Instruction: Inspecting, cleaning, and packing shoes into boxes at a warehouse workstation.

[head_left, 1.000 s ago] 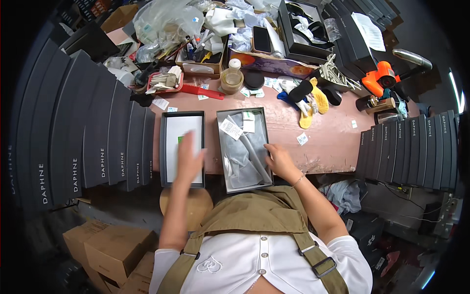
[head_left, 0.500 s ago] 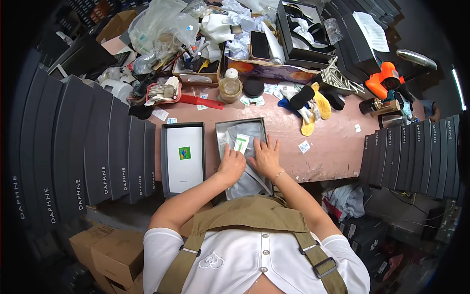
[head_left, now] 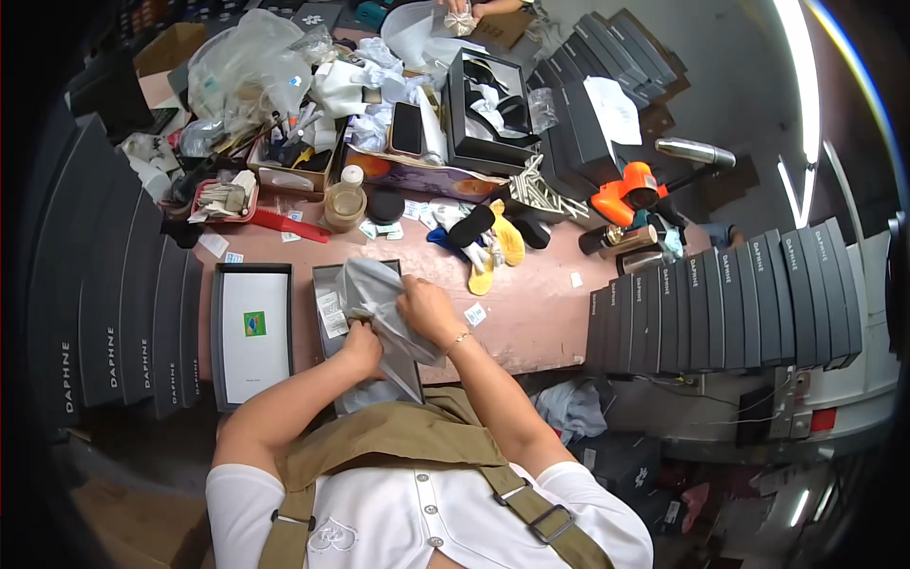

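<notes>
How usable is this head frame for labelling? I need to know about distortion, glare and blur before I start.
Head view: strong fisheye, so the stacked grey boxes bow toward the rim and the corners go black; a ceiling light blows out at upper right; centre is sharp enough, with the left hand and right hand on grey wrapping paper clearly readable, shadows soft.

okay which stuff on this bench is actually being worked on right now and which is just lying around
In hand:
left hand
right hand
grey tissue paper
open shoe box
box lid

Lying about:
yellow insoles
orange tool
red comb
stacked grey boxes
</notes>
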Motion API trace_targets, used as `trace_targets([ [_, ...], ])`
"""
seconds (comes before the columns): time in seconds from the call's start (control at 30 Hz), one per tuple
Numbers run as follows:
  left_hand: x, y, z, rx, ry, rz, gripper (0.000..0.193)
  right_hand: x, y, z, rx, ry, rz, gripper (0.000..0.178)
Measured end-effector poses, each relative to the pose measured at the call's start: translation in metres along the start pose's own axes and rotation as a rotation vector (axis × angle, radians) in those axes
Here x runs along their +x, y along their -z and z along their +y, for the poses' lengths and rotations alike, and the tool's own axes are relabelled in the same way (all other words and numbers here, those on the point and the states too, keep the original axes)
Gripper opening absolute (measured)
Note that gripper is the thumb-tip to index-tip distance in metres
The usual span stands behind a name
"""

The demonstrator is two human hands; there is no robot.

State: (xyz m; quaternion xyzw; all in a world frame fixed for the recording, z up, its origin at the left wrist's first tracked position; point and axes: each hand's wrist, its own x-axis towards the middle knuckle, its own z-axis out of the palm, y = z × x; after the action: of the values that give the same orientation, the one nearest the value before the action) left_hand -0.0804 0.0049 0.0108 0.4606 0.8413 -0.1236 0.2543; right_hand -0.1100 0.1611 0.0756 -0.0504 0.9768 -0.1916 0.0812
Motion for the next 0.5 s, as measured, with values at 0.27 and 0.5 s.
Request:
trace_targets([
  [0.27, 0.009, -0.043, 0.002, -0.172, -0.158, 0.42, 0.063, -0.023, 0.071, -0.006, 0.48, -0.002, 0.259, 0.032],
  [0.5, -0.058, 0.024, 0.061, -2.74, 0.021, 0.797, 0.058, -0.064, 0.02, -0.058, 0.502, 0.208, 0.481, 0.042],
])
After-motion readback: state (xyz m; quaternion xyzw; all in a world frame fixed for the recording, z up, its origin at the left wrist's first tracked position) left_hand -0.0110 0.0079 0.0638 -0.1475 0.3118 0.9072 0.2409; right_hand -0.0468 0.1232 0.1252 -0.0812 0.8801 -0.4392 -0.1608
